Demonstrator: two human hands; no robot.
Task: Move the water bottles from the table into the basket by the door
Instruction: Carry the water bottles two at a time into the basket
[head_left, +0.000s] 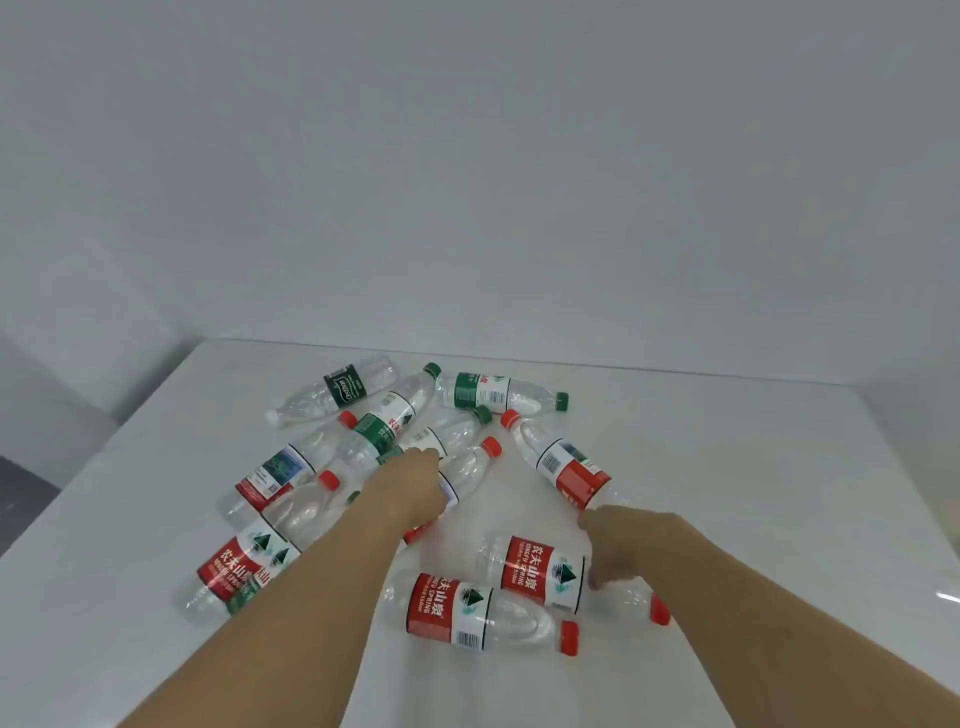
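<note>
White table against a plain wall, scattered lying bottles. Nearest, a red-label bottle, axis left-right, cap right, between both forearms. Right hand curls down onto the second red-label bottle, grip apparently closing. Left hand is on a clear bottle mid-pile; fingers hidden. Green-label bottles lie farthest. No basket visible.

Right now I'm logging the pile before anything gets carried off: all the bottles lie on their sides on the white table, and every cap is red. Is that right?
Not quite. The bottles do lie on their sides on the white table, but the head view shows green caps too, for instance on the green-labelled bottle at the far edge, and one white cap.
</note>
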